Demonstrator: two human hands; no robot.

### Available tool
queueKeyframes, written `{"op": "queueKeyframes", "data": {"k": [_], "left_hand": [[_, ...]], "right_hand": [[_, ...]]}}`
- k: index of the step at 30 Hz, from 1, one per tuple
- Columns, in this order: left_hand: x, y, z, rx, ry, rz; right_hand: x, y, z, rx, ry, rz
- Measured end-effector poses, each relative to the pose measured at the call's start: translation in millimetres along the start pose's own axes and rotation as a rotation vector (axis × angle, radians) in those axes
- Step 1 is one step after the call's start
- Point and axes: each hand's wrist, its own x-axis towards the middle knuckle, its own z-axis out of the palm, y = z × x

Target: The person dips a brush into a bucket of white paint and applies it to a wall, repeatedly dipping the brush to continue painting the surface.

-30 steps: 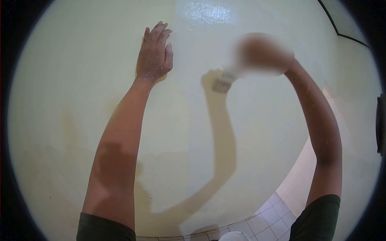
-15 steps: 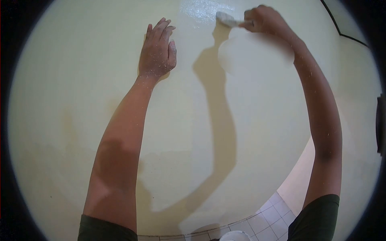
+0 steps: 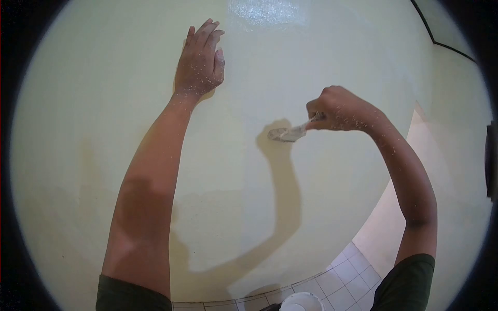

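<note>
Brush on the pale wall

Right hand (image 3: 340,108) grips a paintbrush (image 3: 287,133), bristles on the wall (image 3: 321,217) at centre frame; left hand (image 3: 199,59), fingers flat, braces at upper left, seemingly for balance.

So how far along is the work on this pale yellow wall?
Done, seemingly: a glossy, wet-looking patch near the top of the pale yellow wall. In hand: the right hand presses a small flat brush to the wall at mid-height, while the left hand lies flat on it. Left: the duller, blotchy lower wall looks untouched, so likely most remains.
</note>
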Motion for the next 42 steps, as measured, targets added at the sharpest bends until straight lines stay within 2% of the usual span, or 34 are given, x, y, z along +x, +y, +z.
{"op": "queueKeyframes", "data": {"k": [3, 7, 12, 15, 18, 21, 23, 25, 27, 30, 33, 34, 38, 40, 41, 42], "left_hand": [[3.5, 0.8, -0.3, 0.008, -0.003, -0.001], [4.7, -1.6, 1.9, 0.005, -0.018, 0.017], [9.6, -0.9, 0.3, -0.068, -0.015, 0.020], [14.6, -3.7, 1.3, -0.130, -0.006, 0.003], [-12.5, -9.6, 12.6, -0.167, 0.024, -0.003], [-18.5, -16.5, 27.2, -0.204, 0.030, -0.025], [-25.1, -21.9, 41.3, -0.172, 0.042, -0.032], [-30.4, -20.5, 39.4, -0.167, 0.041, -0.033], [-25.8, -8.8, 14.7, -0.167, 0.042, -0.019], [-25.1, -8.1, 12.5, -0.195, 0.046, -0.009], [-27.7, -7.9, 13.6, -0.322, 0.020, -0.033], [-33.7, -21.9, 43.8, -0.410, -0.017, -0.052], [-105.6, 14.6, -2.1, -0.809, -0.255, -0.162], [-163.7, 39.7, -50.0, -1.038, -0.520, -0.225], [-195.1, 48.2, -79.3, -1.120, -0.735, -0.189], [-222.0, 61.5, -113.8, -1.185, -0.918, -0.238]], "right_hand": [[5.2, 28.6, -19.0, -0.137, 0.269, -0.060], [28.0, 48.7, -60.7, -0.216, 0.540, 0.118], [47.5, 37.2, -85.9, -0.244, 0.900, 0.268], [68.6, 52.1, -95.2, -0.397, 1.129, 0.221], [87.0, 32.0, -75.7, -0.395, 1.168, 0.440], [115.0, 38.0, -55.2, -0.582, 1.077, 0.256], [130.5, 41.6, -28.2, -0.673, 0.789, 0.256], [127.4, 26.8, -0.5, -0.627, 0.744, 0.224], [89.4, -1.5, 13.0, -0.611, 0.695, 0.157], [60.1, -24.4, 36.4, -0.547, 0.571, 0.121], [33.1, -35.5, 60.0, -0.493, 0.466, 0.056], [51.4, -22.7, 75.7, -0.465, 0.415, 0.052], [7.5, -48.5, 122.5, -0.277, 0.224, 0.011], [-23.3, -72.3, 146.7, -0.110, 0.156, 0.057], [-41.4, -89.0, 159.4, -0.006, 0.148, 0.104], [-59.3, -109.6, 176.2, 0.120, 0.128, 0.211]]}}
